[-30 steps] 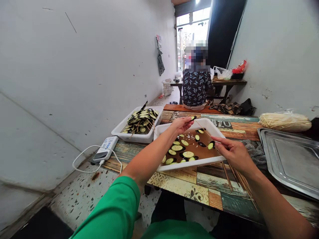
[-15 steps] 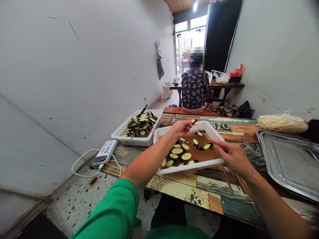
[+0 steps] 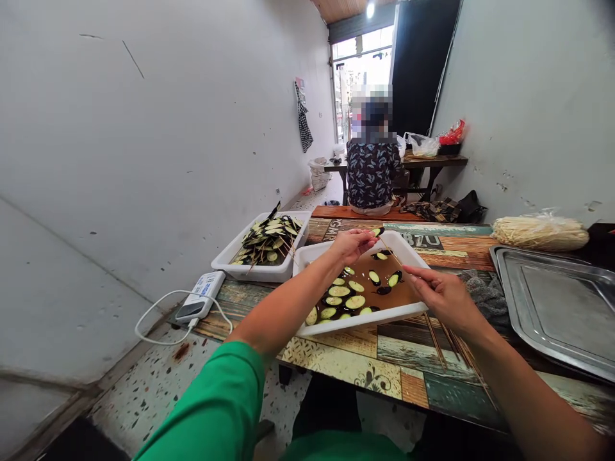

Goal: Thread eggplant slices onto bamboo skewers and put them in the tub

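Note:
My left hand (image 3: 354,246) is closed on an eggplant slice (image 3: 378,232) above the far side of a white tub (image 3: 307,330). Pinched in my right hand (image 3: 435,289), a thin wooden skewer (image 3: 391,251) slants up to that slice; its tip is hidden there. Brownish water in the tub carries several floating eggplant slices (image 3: 355,302), pale green with dark skin edges. To the left, a second white tub (image 3: 259,274) holds a heap of skewered eggplant slices (image 3: 273,234). Loose skewers (image 3: 459,349) lie on the table below my right hand.
A power bank (image 3: 199,296) with a white cable is at the table's left edge. Metal trays (image 3: 562,307), a grey cloth (image 3: 483,298) and bagged enoki mushrooms (image 3: 538,232) lie at the right. Beyond the table a person (image 3: 372,169) sits facing away.
The view has shifted slightly. My left hand and the slice have moved a little to the right, nearer my right hand. Both hands keep their hold.

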Motion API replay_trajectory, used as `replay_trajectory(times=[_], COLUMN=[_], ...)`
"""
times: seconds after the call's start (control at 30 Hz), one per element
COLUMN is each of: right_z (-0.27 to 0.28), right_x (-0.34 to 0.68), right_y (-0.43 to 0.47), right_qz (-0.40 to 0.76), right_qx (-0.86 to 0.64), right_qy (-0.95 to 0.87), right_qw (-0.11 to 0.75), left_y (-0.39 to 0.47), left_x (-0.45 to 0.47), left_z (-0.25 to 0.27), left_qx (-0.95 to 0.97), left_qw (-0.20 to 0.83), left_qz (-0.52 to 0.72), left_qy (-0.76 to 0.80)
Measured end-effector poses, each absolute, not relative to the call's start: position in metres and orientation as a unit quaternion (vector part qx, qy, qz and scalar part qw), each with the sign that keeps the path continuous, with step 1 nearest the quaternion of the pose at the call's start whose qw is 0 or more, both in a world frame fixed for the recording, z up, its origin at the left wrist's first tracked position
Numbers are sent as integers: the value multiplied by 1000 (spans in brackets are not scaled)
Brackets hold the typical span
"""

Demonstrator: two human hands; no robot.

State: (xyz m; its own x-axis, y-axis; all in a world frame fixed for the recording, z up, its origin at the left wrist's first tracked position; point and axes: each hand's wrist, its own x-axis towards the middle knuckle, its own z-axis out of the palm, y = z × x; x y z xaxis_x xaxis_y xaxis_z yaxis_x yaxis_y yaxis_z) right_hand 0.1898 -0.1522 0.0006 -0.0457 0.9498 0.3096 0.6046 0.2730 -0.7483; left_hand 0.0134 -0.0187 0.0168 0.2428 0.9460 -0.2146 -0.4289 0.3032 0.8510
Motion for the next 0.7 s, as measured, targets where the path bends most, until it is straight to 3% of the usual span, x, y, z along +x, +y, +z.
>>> replay_trajectory(times=[0.23, 0.43, 0.5, 0.6, 0.7], right_z=[-2, -6, -6, -7, -8], right_x=[183, 183, 185, 188, 190], right_y=[-153, -146, -142, -138, -136], right_qz=[240, 284, 312, 352, 364], right_qx=[-581, -570, -565, -555, -533], right_qy=[-658, -597, -561, -516, -525], right_qw=[415, 488, 518, 549, 554], left_y=[-33, -52, -47, -35, -30], left_x=[23, 35, 29, 17, 11], left_z=[17, 11, 10, 3, -8], left_qx=[381, 548, 610, 717, 818], left_qw=[711, 709, 646, 466, 360], left_qz=[444, 303, 304, 303, 160], left_qy=[389, 325, 344, 420, 418])
